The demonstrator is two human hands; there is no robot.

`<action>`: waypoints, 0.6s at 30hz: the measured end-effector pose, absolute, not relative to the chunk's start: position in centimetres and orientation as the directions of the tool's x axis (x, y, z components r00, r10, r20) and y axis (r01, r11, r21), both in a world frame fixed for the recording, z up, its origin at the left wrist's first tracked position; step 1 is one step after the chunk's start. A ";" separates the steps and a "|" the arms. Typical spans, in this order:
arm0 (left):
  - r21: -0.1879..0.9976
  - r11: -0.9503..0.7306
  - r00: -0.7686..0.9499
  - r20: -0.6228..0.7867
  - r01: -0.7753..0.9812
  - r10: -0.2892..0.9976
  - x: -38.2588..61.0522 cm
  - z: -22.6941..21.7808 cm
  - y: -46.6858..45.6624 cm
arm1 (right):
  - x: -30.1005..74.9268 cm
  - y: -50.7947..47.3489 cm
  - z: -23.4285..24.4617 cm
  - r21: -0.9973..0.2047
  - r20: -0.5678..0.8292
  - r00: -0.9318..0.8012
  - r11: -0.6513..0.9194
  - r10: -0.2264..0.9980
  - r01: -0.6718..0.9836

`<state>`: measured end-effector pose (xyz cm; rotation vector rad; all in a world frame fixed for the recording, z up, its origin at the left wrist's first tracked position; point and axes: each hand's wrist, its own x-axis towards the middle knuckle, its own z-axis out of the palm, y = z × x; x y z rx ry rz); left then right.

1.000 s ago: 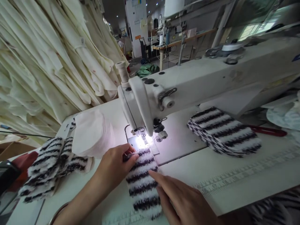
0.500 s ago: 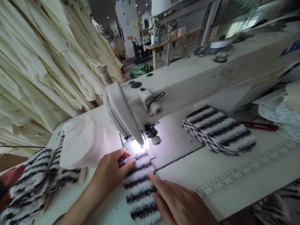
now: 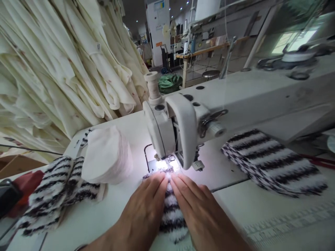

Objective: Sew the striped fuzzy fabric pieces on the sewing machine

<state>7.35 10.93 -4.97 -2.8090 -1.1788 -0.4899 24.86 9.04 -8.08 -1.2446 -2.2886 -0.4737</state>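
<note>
A fuzzy black-and-white striped fabric piece (image 3: 171, 218) lies on the table under the lit needle area of a white sewing machine (image 3: 180, 129). My left hand (image 3: 145, 212) lies flat on its left side, fingers stretched toward the presser foot (image 3: 164, 161). My right hand (image 3: 197, 209) lies flat on its right side, fingers pointing at the same spot. The fingertips of both hands nearly meet just in front of the needle. Most of the piece is hidden under my hands.
A stack of white rounded fabric pieces (image 3: 107, 155) sits left of the machine, with striped pieces (image 3: 52, 191) beside it. Another stack of striped pieces (image 3: 272, 164) lies to the right, near a red-handled tool (image 3: 318, 161). Cream fabric (image 3: 52, 62) hangs at the left.
Both hands moved forward onto the striped piece and flattened, fingertips coming together at the needle. My left hand released its pinch on the piece's top edge. The view shifted closer.
</note>
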 end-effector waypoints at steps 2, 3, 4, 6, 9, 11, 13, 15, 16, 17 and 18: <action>0.088 -0.688 0.640 0.301 0.720 0.707 7.2 -5.0 11.3 | 24.6 9.6 -8.0 0.059 0.590 -0.445 0.513 0.674 0.856; 0.096 -0.681 0.631 0.300 0.726 0.715 7.1 -4.9 11.5 | 24.5 9.8 -8.1 0.041 0.607 -0.422 0.503 0.674 0.863; 0.103 -0.675 0.624 0.299 0.731 0.722 7.1 -4.9 11.6 | 24.4 10.0 -8.1 0.026 0.622 -0.403 0.496 0.672 0.868; 0.105 -0.672 0.619 0.305 0.733 0.724 7.1 -5.0 11.8 | 24.3 10.3 -8.4 0.004 0.642 -0.379 0.491 0.667 0.871; 0.089 -0.687 0.627 0.337 0.721 0.702 7.1 -5.4 12.0 | 24.4 10.4 -8.7 0.010 0.645 -0.384 0.495 0.660 0.869; 0.077 -0.689 0.624 0.363 0.720 0.692 7.1 -5.6 12.2 | 24.5 10.3 -8.7 0.020 0.633 -0.395 0.495 0.666 0.869; 0.069 -0.689 0.620 0.377 0.722 0.688 7.2 -5.6 12.2 | 24.5 10.3 -8.6 0.011 0.603 -0.401 0.495 0.690 0.869; 0.066 -0.693 0.624 0.381 0.718 0.682 7.1 -5.1 11.9 | 24.4 10.3 -8.5 -0.043 0.581 -0.378 0.491 0.721 0.870; 0.062 -0.696 0.626 0.384 0.715 0.678 6.9 -4.7 11.7 | 24.3 10.3 -8.5 -0.073 0.571 -0.374 0.499 0.731 0.863; 0.058 -0.695 0.625 0.386 0.717 0.678 6.7 -4.3 11.3 | 24.3 10.3 -8.5 -0.105 0.568 -0.363 0.503 0.738 0.858; 0.047 -0.687 0.622 0.383 0.725 0.683 6.2 -3.9 10.9 | 24.3 10.3 -8.5 -0.132 0.564 -0.355 0.506 0.746 0.852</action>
